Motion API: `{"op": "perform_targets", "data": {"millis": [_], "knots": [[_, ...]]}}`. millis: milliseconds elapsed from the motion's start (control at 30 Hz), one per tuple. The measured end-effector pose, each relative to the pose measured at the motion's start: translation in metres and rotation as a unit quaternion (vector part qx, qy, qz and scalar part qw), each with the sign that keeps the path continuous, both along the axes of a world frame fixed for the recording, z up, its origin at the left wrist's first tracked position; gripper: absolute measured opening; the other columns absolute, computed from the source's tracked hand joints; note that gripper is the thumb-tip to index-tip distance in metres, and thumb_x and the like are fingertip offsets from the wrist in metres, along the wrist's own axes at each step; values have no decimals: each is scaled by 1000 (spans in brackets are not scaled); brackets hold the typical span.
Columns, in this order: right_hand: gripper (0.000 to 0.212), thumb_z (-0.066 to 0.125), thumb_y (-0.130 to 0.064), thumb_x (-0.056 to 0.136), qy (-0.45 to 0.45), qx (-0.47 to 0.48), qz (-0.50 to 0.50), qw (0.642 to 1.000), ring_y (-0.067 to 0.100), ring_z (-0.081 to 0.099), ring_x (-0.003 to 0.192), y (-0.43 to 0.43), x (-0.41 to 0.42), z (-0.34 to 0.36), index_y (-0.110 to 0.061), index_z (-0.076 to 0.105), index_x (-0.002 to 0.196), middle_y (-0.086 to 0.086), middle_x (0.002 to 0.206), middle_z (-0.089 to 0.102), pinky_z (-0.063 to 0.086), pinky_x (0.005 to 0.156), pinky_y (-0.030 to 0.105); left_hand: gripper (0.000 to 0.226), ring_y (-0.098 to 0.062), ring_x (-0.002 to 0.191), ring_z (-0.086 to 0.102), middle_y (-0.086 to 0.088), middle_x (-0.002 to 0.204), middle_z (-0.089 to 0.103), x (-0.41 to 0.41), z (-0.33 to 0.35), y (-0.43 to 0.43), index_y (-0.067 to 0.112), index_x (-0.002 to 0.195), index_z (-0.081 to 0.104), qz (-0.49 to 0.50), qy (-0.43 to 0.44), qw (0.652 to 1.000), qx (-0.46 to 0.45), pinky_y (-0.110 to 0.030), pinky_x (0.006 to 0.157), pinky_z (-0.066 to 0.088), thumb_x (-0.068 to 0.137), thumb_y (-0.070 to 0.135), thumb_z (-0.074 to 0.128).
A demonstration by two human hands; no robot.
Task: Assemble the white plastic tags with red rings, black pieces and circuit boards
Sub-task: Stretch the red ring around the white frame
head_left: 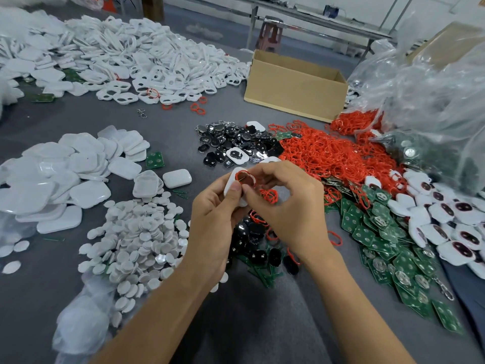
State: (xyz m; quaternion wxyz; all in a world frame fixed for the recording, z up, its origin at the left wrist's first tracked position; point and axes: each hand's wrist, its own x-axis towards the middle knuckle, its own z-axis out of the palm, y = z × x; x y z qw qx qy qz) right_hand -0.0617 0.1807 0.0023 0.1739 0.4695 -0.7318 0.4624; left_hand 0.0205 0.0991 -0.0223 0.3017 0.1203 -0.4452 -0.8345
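Both hands meet above the grey worktop (65, 114), near its middle; the left hand (212, 219) grips a white tag (232, 181), a rounded shell with its hollow side up; a thin red ring (242, 172) lies partly round the hollow's rim; the right hand (286, 206) pinches that ring, with spare rings (269, 196) bunched under its fingers.

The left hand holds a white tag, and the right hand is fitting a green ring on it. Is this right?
Not quite: the head view shows the ring is red, not green. The left hand holds the white tag, and the right hand fits the ring.
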Motion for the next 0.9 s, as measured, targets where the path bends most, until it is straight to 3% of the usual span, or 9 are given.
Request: {"op": "perform_targets", "data": {"millis": [133, 300, 500, 733, 900], "knots": [[13, 76, -6, 77, -5, 1, 3, 1000, 14, 63, 72, 0, 0, -1, -4, 72, 90, 3, 83, 69, 53, 68, 29, 24, -15, 84, 69, -11, 93, 72, 0, 0, 0, 7, 106, 69, 11, -8, 1000, -10, -25, 82, 58, 99, 7, 46], [13, 76, -4, 78, -18, 9, 11, 1000, 15, 64, 74, 0, 0, 1, -5, 73, 90, 3, 83, 69, 53, 69, 31, 25, -7, 82, 69, -2, 87, 73, 0, 0, 1, 11, 103, 69, 20, -8, 1000, -17, -19, 76, 55, 100, 5, 45], [11, 76, -3, 78, -39, 7, 12, 999, 13, 66, 73, -2, 2, 3, -5, 75, 89, 3, 84, 71, 54, 69, 29, 23, -8, 87, 71, -1, 92, 75, 0, 0, 2, 10, 106, 69, 31, -2, 999, -25, -18, 77, 54, 100, 7, 47], [16, 79, -2, 74, -39, 2, 13, 999, 10, 65, 80, -2, 2, 3, -5, 77, 90, 2, 88, 72, 51, 76, 20, 22, -6, 81, 71, 2, 84, 75, 2, -2, 1, 10, 102, 69, 32, 10, 999, -23, -17, 72, 54, 99, 7, 48], [9, 80, -2, 70, -34, -33, 5, 999, 11, 62, 76, -4, 2, 0, -3, 76, 78, 3, 81, 68, 48, 73, 19, 22, -7, 81, 70, 2, 85, 75, 1, -2, 0, 14, 99, 71, 30, 1, 999, -13, -18, 72, 55, 98, 10, 50]]}}
